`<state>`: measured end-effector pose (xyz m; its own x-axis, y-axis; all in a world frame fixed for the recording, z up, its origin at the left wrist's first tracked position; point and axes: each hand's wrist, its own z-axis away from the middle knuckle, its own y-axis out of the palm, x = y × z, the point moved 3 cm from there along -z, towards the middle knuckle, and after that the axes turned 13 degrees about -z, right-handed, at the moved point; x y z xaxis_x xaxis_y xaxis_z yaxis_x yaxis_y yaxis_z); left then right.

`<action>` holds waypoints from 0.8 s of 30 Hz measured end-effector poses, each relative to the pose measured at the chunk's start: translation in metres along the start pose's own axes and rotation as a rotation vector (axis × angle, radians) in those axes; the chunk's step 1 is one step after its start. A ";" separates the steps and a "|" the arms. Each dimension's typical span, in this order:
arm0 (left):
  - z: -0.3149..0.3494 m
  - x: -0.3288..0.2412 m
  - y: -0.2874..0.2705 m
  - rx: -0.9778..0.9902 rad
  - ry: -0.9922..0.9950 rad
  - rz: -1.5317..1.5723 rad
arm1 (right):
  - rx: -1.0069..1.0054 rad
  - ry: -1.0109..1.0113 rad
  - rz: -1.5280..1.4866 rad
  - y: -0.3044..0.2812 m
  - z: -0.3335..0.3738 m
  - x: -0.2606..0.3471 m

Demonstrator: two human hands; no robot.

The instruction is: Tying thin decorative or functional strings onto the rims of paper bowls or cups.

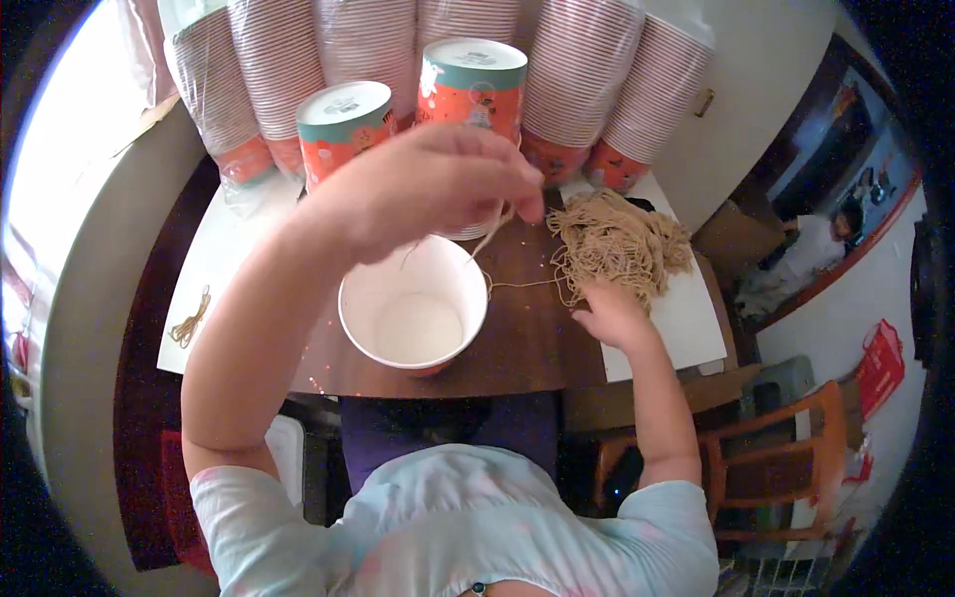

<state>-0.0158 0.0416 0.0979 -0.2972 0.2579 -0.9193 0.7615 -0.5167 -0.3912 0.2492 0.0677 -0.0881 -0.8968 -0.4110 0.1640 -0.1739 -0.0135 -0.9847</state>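
“Shirt, pale blue with pink patches (pixel 448 517): nearest entry, on the wearer's torso, below both hands. Next?”

“Left hand (pixel 443 186), one: raised, fingers bent inward, pinching a strand of thin tan cord (pixel 484 242) that hangs below the fingertips. Slightly blurred.”

“Right hand (pixel 614 316)?”

“One: lowered, fingers against the near edge of a tan cord heap (pixel 622 239). Whether they grip any of it, cannot tell.”

“Location of the heap?”

“Just beyond the right hand and to the right of the left hand. Loose, tangled, resting on a white sheet (pixel 686 343) at the right side of the brown counter (pixel 512 358). One fine line of cord (pixel 527 285) runs from it leftward to beside the bucket.”

“Bucket, particulars?”

“Paper bucket (pixel 413 308), one: white inside, mouth up, below the left hand toward the body, left of the right hand.”

“Beyond the hands?”

“Orange-and-green buckets (pixel 473 99), bases up, behind the left hand; plastic-wrapped bucket stacks (pixel 587 70), in a row, farther back. Well left of the left hand: small cord bundle (pixel 190 320), on a second white sheet (pixel 224 239).”
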 end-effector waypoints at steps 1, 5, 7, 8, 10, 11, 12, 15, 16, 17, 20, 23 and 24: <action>-0.001 -0.001 0.008 0.040 0.012 -0.106 | -0.133 -0.114 -0.273 -0.019 0.002 0.013; -0.004 0.001 0.035 0.170 -0.017 -0.143 | -0.168 -0.447 -1.575 -0.097 0.002 0.096; -0.002 -0.007 0.041 0.179 0.039 -0.109 | 0.176 -0.340 -1.750 -0.106 0.007 0.113; 0.001 -0.008 0.039 0.168 -0.006 -0.114 | 0.195 -0.253 -1.742 -0.110 0.012 0.119; 0.010 -0.002 0.034 0.151 -0.055 -0.120 | 0.127 -0.222 -1.584 -0.116 0.019 0.104; 0.015 0.005 0.030 0.137 -0.045 -0.162 | 0.063 -0.196 -1.425 -0.119 0.021 0.098; 0.021 0.014 0.026 0.121 -0.036 -0.205 | -0.071 -0.240 -1.459 -0.125 0.026 0.099; 0.045 0.038 0.019 0.122 -0.088 -0.141 | -0.105 -0.178 -1.636 -0.119 0.030 0.070; 0.053 0.044 0.019 0.119 -0.172 -0.067 | -0.115 -0.173 -1.635 -0.118 0.031 0.062; 0.060 0.052 0.019 0.117 -0.174 -0.069 | -0.148 -0.160 -1.649 -0.113 0.029 0.056; 0.073 0.078 0.018 0.036 -0.235 0.080 | -0.209 -0.046 -1.684 -0.099 0.026 0.045; 0.075 0.091 0.019 -0.016 -0.258 0.132 | -0.224 -0.007 -1.148 -0.085 0.021 0.027; 0.075 0.090 0.020 -0.025 -0.263 0.132 | -0.217 -0.014 -1.152 -0.080 0.021 0.029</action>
<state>-0.0705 -0.0065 0.0039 -0.3310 -0.0328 -0.9430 0.8165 -0.5109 -0.2688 0.2451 0.0380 -0.0059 -0.1602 -0.2671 0.9503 -0.9473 -0.2289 -0.2241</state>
